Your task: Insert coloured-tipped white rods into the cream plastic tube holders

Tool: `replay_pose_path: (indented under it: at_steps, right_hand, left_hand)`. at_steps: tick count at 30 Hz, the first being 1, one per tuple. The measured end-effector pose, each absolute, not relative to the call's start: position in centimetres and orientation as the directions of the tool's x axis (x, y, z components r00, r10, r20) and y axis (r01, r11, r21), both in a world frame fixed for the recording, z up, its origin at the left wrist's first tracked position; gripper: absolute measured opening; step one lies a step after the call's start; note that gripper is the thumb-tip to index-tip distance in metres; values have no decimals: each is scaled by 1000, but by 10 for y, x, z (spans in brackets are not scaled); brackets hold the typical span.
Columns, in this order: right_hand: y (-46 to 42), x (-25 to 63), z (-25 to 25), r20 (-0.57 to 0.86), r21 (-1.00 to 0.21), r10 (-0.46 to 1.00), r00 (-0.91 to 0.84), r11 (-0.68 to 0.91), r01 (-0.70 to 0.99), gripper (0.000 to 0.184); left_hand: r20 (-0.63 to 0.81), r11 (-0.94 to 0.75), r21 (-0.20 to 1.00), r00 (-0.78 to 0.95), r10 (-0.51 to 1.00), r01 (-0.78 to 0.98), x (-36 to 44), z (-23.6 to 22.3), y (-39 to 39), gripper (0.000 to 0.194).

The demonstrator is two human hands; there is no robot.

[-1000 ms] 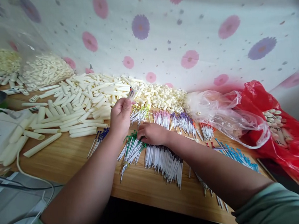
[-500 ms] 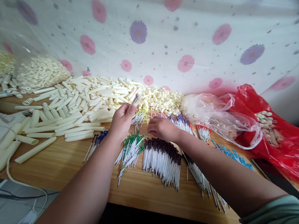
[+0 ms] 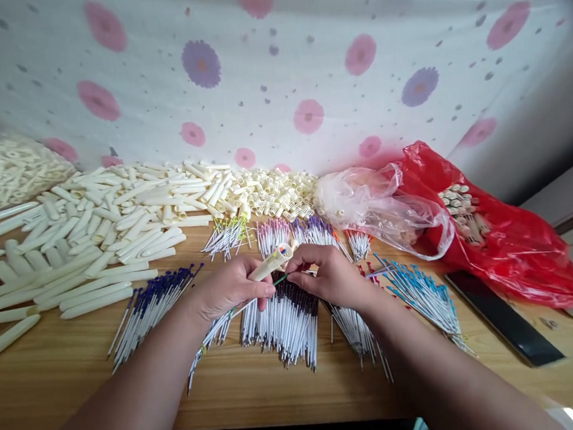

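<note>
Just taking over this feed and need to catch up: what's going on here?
The left hand holds a cream tube with coloured tips showing in its open end. Just beside it, the fingers of the right hand pinch a thin green piece. Below them lie white refills with dark brown ends; refills with blue ends are to the left and ones with light-blue ends to the right. Behind is a heap of cream tubes.
</note>
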State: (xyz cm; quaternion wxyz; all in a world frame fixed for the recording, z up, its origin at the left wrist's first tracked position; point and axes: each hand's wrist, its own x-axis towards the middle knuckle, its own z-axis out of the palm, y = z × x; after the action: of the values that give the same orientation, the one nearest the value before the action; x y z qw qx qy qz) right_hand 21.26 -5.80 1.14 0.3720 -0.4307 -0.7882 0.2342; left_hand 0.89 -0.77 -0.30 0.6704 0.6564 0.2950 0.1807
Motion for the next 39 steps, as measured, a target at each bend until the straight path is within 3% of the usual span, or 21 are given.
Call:
replay_pose_path:
  at_steps: [3, 12, 18, 27, 30, 32, 35, 37, 39]
  right_hand:
    - [-62, 211, 5, 431, -780, 866, -254, 499, 378, 7]
    - [-60, 212, -9, 487, -853, 866, -116, 500, 148, 13]
    - [-68, 213, 1, 644, -737, 725, -244, 674, 60, 19]
    - [-75, 208, 10, 589, -744, 666, -458, 668, 15, 11]
    - [-77, 210, 12, 598, -716, 683, -419, 690, 104, 6]
    - [-81, 215, 16, 616, -708, 713, -335, 688, 161, 5]
    - [-94, 227, 27, 619, -768, 764, -182, 637, 66, 6]
    - [-106, 233, 35, 641, -768, 765, -61, 640, -29, 10]
    - [-116, 237, 42, 669, -741, 739, 72, 671, -1, 13]
  left_hand:
    - [-145, 111, 989, 739, 658, 96, 12, -2, -10, 21]
    - [-108, 172, 985, 700, 706, -22, 19, -9, -12, 26]
    - [-121, 307, 949, 813, 569, -75, 20, -13, -16, 27]
    - [-141, 271, 962, 901, 410, 27, 19, -8, -21, 41]
    - [-92, 117, 992, 905, 416, 48, 21, -7, -20, 45]
    - [17, -88, 995, 833, 553, 38, 23, -8, -17, 44]
    - [290, -442, 886, 577, 764, 140, 22, -11, -10, 38]
    - [427, -575, 788, 478, 768, 220, 20, -12, -6, 31]
    - [502, -649, 731, 478, 721, 211, 16, -12, -3, 27]
